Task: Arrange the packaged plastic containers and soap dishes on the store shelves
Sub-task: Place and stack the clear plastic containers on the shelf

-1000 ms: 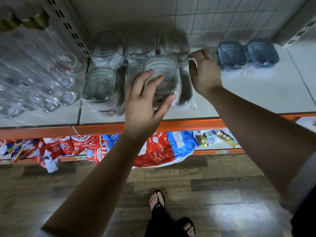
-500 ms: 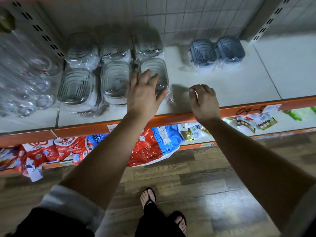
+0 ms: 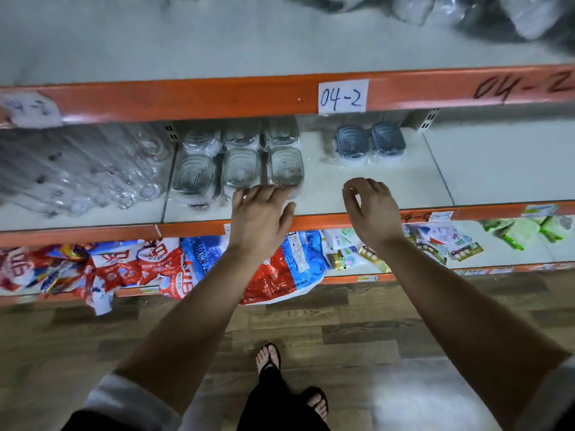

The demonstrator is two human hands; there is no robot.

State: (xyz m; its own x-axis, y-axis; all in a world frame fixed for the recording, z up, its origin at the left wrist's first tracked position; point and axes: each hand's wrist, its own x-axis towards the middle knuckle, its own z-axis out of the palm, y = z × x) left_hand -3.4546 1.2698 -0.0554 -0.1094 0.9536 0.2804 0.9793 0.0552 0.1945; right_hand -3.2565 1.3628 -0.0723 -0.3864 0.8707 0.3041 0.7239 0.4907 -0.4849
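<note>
At the far left of the middle shelf (image 3: 466, 169), wrapped glassware (image 3: 81, 172) is stacked, and it is best left undisturbed. Beside it the clear packaged containers (image 3: 239, 168) are set in two rows of three. The left hand (image 3: 261, 213) is held flat and nearly straight, with nothing gripped. Its fingertips (image 3: 267, 194) are at the front wrapping of the rightmost front container (image 3: 286, 165) (actual contact cannot be told). The step is judged to be squaring the front row. Pressure should be spread evenly so the slippery pack is slid straight, not twisted. The right hand (image 3: 371, 206) is loosely curled and empty over bare shelf. The blue soap dishes (image 3: 370, 141) are found behind it, near the back, apart from both hands.
</note>
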